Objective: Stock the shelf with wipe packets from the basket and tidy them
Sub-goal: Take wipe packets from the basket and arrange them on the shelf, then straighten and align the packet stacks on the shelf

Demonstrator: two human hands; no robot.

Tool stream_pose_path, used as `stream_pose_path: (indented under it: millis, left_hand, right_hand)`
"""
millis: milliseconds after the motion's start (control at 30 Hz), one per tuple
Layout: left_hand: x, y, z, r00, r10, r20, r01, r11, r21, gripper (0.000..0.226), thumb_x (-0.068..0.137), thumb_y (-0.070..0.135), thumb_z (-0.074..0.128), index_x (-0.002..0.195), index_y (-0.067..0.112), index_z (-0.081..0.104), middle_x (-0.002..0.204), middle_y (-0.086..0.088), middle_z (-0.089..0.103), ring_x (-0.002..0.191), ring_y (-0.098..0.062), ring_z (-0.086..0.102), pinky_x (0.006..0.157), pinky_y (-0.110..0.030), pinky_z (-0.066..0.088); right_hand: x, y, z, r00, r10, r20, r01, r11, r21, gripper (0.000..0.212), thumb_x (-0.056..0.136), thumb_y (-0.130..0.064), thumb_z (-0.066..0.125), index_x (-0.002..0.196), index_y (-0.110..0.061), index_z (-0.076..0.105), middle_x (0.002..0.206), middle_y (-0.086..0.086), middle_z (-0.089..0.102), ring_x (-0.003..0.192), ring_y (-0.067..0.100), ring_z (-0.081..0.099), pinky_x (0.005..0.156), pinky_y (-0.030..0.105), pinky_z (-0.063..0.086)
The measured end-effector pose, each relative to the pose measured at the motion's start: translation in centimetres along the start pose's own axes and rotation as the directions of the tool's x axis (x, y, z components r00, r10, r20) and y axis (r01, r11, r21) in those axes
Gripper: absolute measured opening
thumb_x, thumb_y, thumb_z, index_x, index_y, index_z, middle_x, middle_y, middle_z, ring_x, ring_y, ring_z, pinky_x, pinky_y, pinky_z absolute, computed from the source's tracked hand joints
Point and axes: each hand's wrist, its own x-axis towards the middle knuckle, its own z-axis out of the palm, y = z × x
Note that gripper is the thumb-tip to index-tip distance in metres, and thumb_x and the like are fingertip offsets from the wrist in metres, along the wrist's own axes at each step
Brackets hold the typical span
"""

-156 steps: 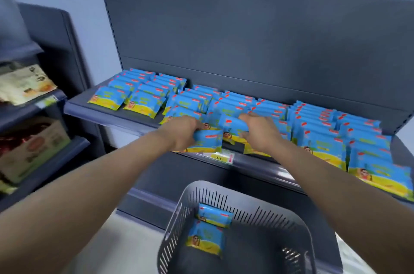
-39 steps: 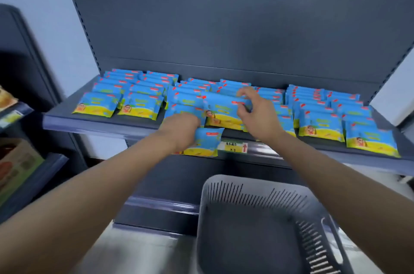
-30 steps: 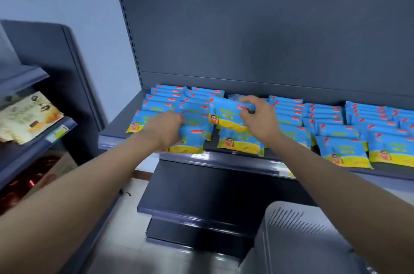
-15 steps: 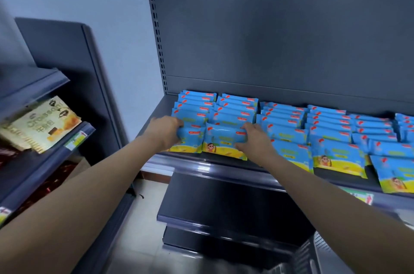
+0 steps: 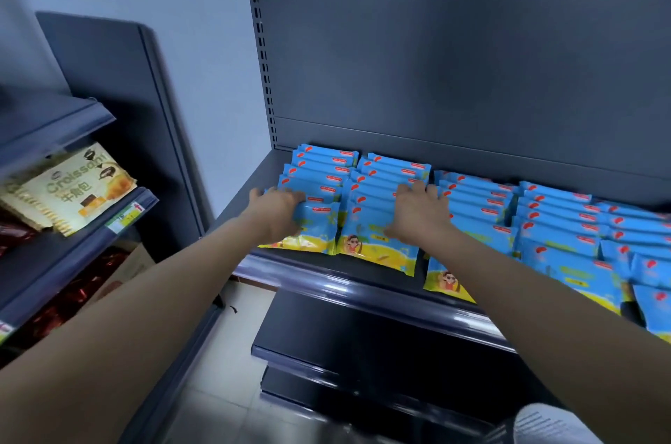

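At the shelf's [image 5: 319, 280] left end, the left hand [image 5: 279, 216] is laid over the front wipe packet [image 5: 312, 236] (grip not discernible); the right hand [image 5: 417, 214] is pressed flat, fingers spread, on the second row [image 5: 374, 194]. Slick, pillowy film packets, overlapped like shingles, could be slid off the front lip by uneven pressure.

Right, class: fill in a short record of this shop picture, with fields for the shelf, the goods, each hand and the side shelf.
shelf: dark grey, with a tall grey back panel
wipe packets: blue, lying in overlapping rows from front to back
left hand: on the front of the leftmost row; grip unclear
right hand: fingers spread flat on the second row
side shelf: holds a croissant packet
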Motion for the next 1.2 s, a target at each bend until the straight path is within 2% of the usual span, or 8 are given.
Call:
stream_pose_path:
  millis: [100, 267, 400, 500, 700, 867, 967, 1200]
  left_hand:
    - [0.3, -0.4, 0.7, 1.000, 0.006, 0.004, -0.006, 0.999, 0.036, 0.067, 0.079, 0.037, 0.066, 0.136, 0.026, 0.034, 0.129, -0.004, 0.044, 0.123, -0.026, 0.038, 0.107, -0.044, 0.024]
    - [0.9, -1.7, 0.5, 0.999, 0.000, -0.035, -0.002, 0.999, -0.047, 0.083, 0.068, 0.048, 0.074, 0.136, 0.025, 0.032, 0.128, -0.002, 0.037, 0.121, -0.024, 0.034, 0.104, -0.040, 0.027]
    - [1.6, -2.8, 0.3, 1.000, 0.018, 0.015, -0.017, 0.995, -0.095, 0.093, 0.064, 0.051, 0.076, 0.139, 0.028, 0.027, 0.130, 0.001, 0.030, 0.123, -0.023, 0.029, 0.104, -0.038, 0.026]
    - [2.0, -4.0, 0.6, 0.997, 0.041, 0.065, -0.035, 0.995, -0.094, 0.103, 0.061, 0.053, 0.077, 0.143, 0.029, 0.019, 0.134, 0.001, 0.028, 0.127, -0.024, 0.028, 0.106, -0.040, 0.026]
    - [3.4, -5.4, 0.5, 0.989, 0.123, 0.082, -0.089, 0.939, -0.332, 0.111, 0.059, 0.040, 0.084, 0.145, 0.022, 0.015, 0.137, 0.000, 0.028, 0.131, -0.022, 0.026, 0.108, -0.042, 0.036]
    - [4.9, -6.6, 0.3, 0.975, 0.196, 0.104, -0.135, 0.898, -0.420, 0.111, 0.057, 0.036, 0.086, 0.144, 0.021, 0.018, 0.135, 0.001, 0.028, 0.130, -0.021, 0.028, 0.108, -0.040, 0.037]
    - [5.5, -7.1, 0.3, 0.976, 0.202, 0.075, -0.143, 0.867, -0.478, 0.114, 0.054, 0.034, 0.086, 0.144, 0.024, 0.016, 0.134, 0.002, 0.029, 0.129, -0.019, 0.032, 0.105, -0.038, 0.040]
    - [7.3, -7.5, -0.3, 0.971, 0.209, 0.114, -0.146, 0.902, -0.407, 0.118, 0.055, 0.042, 0.085, 0.146, 0.022, 0.013, 0.134, -0.001, 0.030, 0.129, -0.021, 0.032, 0.106, -0.042, 0.039]
  right_hand:
    - [1.2, -0.1, -0.7, 0.996, -0.069, -0.056, 0.072, 0.996, 0.045, 0.065, 0.085, -0.050, 0.059, 0.133, -0.009, 0.041, 0.137, 0.014, 0.042, 0.128, 0.032, 0.036, 0.102, 0.043, 0.032]
    - [3.2, -1.3, -1.4, 0.956, -0.271, -0.114, 0.287, 0.945, 0.156, 0.055, 0.089, -0.042, 0.056, 0.135, -0.013, 0.044, 0.139, 0.008, 0.044, 0.131, 0.026, 0.035, 0.106, 0.040, 0.030]
    - [5.4, -3.0, -1.8, 0.944, -0.311, -0.112, 0.328, 0.924, 0.197, 0.053, 0.090, -0.040, 0.056, 0.134, -0.013, 0.046, 0.137, 0.008, 0.045, 0.130, 0.026, 0.035, 0.105, 0.039, 0.033]
    - [7.0, -4.6, -2.0, 0.950, -0.293, -0.108, 0.309, 0.928, 0.207, 0.051, 0.089, -0.041, 0.057, 0.129, -0.011, 0.050, 0.133, 0.009, 0.048, 0.128, 0.027, 0.036, 0.104, 0.038, 0.036]
    - [10.8, -7.2, -2.1, 0.980, -0.196, -0.042, 0.200, 0.938, 0.284, 0.053, 0.088, -0.039, 0.058, 0.131, -0.009, 0.048, 0.139, 0.011, 0.043, 0.130, 0.030, 0.034, 0.106, 0.042, 0.036]
    - [13.3, -7.5, -1.7, 0.989, -0.116, 0.093, 0.081, 0.944, 0.320, 0.078, 0.086, -0.053, 0.056, 0.146, -0.010, 0.030, 0.153, 0.011, 0.026, 0.140, 0.031, 0.024, 0.114, 0.043, 0.026]
    - [14.3, -7.8, -1.4, 0.985, -0.085, 0.147, 0.032, 0.942, 0.333, 0.084, 0.084, -0.061, 0.053, 0.147, -0.011, 0.027, 0.154, 0.010, 0.025, 0.141, 0.030, 0.025, 0.115, 0.044, 0.026]
    - [15.8, -8.9, -0.9, 0.968, -0.092, 0.233, 0.001, 0.931, 0.366, 0.085, 0.083, -0.065, 0.051, 0.144, -0.008, 0.031, 0.148, 0.011, 0.036, 0.133, 0.028, 0.039, 0.109, 0.040, 0.035]
